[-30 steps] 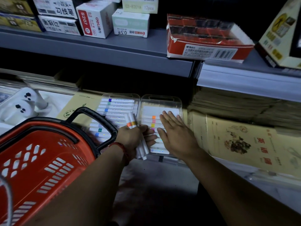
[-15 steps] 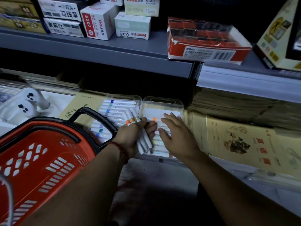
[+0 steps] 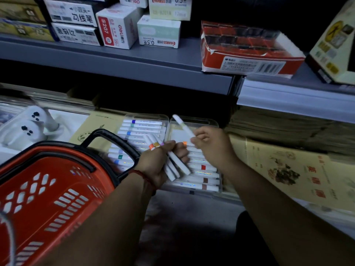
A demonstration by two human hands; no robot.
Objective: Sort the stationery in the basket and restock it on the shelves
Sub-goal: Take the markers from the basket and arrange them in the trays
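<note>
My left hand (image 3: 159,162) grips a bundle of white markers (image 3: 173,164) with coloured bands, held over two clear plastic marker trays on the lower shelf. The left tray (image 3: 142,117) and the right tray (image 3: 213,121) each hold rows of white markers. My right hand (image 3: 211,144) pinches a single white marker (image 3: 183,125), tip pointing up and left, above the right tray. The red basket (image 3: 48,192) with a black handle hangs at my left forearm.
The grey upper shelf (image 3: 134,68) carries several pen boxes and a red carton (image 3: 247,52). White figurines (image 3: 26,127) sit at the left of the lower shelf. Yellow paper pads (image 3: 288,169) lie right of the trays. Dark floor below.
My right hand lay flat on the right tray's markers, then curled and lifted one marker up off the tray. The left hand with its bundle stayed near the trays.
</note>
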